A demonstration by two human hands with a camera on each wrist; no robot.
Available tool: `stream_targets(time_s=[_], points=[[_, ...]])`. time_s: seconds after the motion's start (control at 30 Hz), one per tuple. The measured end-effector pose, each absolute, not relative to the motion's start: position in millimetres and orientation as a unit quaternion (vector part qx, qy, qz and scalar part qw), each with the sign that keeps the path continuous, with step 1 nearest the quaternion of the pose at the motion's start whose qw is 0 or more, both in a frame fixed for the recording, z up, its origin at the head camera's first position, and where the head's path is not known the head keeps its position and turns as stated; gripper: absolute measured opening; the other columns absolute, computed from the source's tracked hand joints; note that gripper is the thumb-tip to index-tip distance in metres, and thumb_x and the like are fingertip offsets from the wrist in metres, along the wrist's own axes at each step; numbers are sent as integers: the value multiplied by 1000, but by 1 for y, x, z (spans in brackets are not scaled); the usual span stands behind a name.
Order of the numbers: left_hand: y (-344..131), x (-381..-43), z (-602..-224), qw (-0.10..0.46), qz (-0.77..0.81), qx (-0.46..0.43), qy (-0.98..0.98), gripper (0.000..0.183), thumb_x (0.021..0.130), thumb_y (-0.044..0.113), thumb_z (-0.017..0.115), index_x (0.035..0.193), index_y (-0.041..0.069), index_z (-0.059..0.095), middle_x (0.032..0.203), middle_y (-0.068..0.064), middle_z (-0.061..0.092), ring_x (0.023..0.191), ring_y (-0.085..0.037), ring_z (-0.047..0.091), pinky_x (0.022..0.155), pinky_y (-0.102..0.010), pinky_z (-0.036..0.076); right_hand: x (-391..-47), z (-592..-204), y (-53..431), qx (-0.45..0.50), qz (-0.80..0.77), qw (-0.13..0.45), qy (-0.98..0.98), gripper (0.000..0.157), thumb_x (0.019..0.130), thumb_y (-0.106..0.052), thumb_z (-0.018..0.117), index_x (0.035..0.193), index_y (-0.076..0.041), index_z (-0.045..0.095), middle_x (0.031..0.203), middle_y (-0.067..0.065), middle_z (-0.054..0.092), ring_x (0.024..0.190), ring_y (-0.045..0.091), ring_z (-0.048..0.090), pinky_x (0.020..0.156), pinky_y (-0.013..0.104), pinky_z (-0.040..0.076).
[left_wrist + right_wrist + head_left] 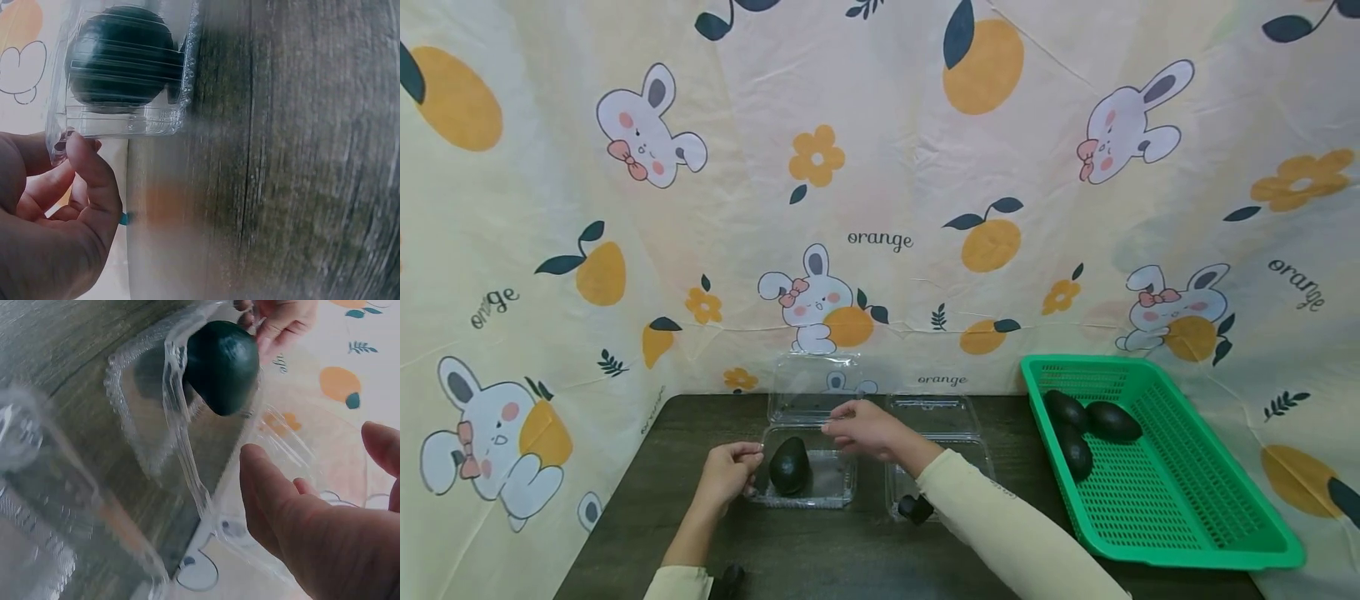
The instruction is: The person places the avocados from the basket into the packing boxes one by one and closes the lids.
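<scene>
A dark green avocado (789,467) sits toward the left side of a clear plastic clamshell container (831,493), whose lid (797,404) stands raised behind it. My left hand (724,477) pinches the container's left rim between thumb and fingers, as the left wrist view shows up close. Above the container's right rear corner hovers my right hand (872,432), its thumb (382,445) spread from fairly straight fingers (269,478). In the right wrist view nothing lies between that thumb and the fingers.
A second clear container (898,482) with its lid (932,417) raised stands to the right, partly behind my right forearm. Farther right, a green plastic basket (1195,500) holds three dark avocados (1112,422). A patterned cloth (910,167) hangs behind the dark wooden table (820,554).
</scene>
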State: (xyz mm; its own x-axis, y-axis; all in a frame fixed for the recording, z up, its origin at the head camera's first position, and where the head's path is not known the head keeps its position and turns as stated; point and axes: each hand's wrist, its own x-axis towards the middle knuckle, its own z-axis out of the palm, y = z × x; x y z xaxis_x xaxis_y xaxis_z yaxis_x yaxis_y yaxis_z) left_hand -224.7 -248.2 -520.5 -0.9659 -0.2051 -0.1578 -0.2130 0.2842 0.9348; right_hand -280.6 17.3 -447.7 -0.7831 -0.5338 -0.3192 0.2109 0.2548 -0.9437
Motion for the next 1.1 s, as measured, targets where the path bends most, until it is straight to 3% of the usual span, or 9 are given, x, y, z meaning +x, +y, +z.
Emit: stream_targets(time_s=[0.27, 0.6, 1.1], points=[[-249, -223, -520, 5, 582, -130, 803, 24, 99, -2, 62, 117, -17, 66, 78, -6, 65, 61, -16, 56, 47, -25, 51, -279, -433, 44, -138, -616, 298, 716, 53, 103, -19, 63, 147, 5, 45, 137, 21, 58, 128, 38, 61, 111, 55, 49], [-249, -225, -520, 7, 581, -128, 804, 23, 99, -1, 62, 117, -16, 66, 77, -4, 65, 61, -15, 55, 47, -25, 51, -267, -416, 76, -147, -638, 276, 703, 52, 105, -19, 61, 149, 3, 44, 147, 23, 52, 135, 39, 55, 115, 57, 44], [-250, -224, -520, 7, 584, -129, 801, 24, 99, -2, 62, 118, -16, 66, 78, -6, 66, 62, -15, 56, 47, -25, 52, -251, -400, 138, -161, -610, 237, 739, 60, 104, -25, 65, 152, 2, 41, 151, 25, 49, 133, 38, 57, 107, 52, 53]])
